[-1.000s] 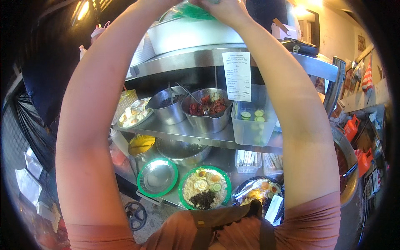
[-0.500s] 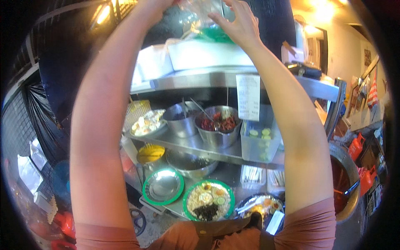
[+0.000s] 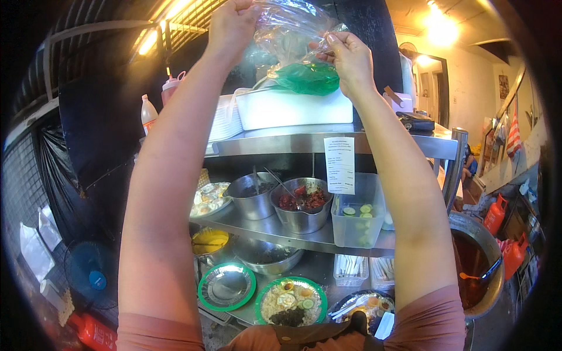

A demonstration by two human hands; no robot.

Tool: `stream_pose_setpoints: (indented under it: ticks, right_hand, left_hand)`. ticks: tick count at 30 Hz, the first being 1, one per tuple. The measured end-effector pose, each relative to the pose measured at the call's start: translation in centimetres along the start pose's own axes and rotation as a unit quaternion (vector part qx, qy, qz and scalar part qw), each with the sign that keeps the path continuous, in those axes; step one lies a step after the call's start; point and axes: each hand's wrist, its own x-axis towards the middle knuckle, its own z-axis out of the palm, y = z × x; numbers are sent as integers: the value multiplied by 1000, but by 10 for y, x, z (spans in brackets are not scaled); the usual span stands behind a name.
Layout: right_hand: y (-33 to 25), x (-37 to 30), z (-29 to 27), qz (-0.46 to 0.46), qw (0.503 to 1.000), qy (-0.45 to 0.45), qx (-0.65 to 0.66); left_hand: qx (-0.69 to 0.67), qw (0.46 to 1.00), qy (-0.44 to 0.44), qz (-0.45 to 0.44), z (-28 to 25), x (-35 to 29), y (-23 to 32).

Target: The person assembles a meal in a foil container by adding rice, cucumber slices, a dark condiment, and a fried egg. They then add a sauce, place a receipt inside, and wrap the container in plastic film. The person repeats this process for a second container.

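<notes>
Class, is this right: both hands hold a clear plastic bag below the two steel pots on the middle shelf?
Not below: in the head view, the left hand and right hand hold the clear plastic bag above the two steel pots.

Hands (image 3: 353,58) gripping clear bag (image 3: 287,36), rice (image 3: 272,304) below

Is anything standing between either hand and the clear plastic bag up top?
Nothing visible: the left hand and right hand both hold the clear plastic bag directly, in front of the dark wall.
</notes>
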Motion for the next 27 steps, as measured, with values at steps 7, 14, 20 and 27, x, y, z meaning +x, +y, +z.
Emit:
stream_pose_setpoints:
  ticks: [7, 14, 20, 27]
  right_hand:
    - [-2, 0, -8, 31, 980, 115, 158]
    - [-7, -11, -11, 34, 984, -109, 134]
    - [-11, -11, 3, 47, 961, -181, -203]
    - [10, 12, -26, 135, 959, -223, -115]
  left_hand:
    - [-83, 983, -135, -88, -7, 17, -22]
    - [-227, 968, -69, -87, 21, 7, -33]
    - [-286, 956, -48, -32, 32, 26, -62]
    - [-141, 990, 23, -12, 39, 11, -47]
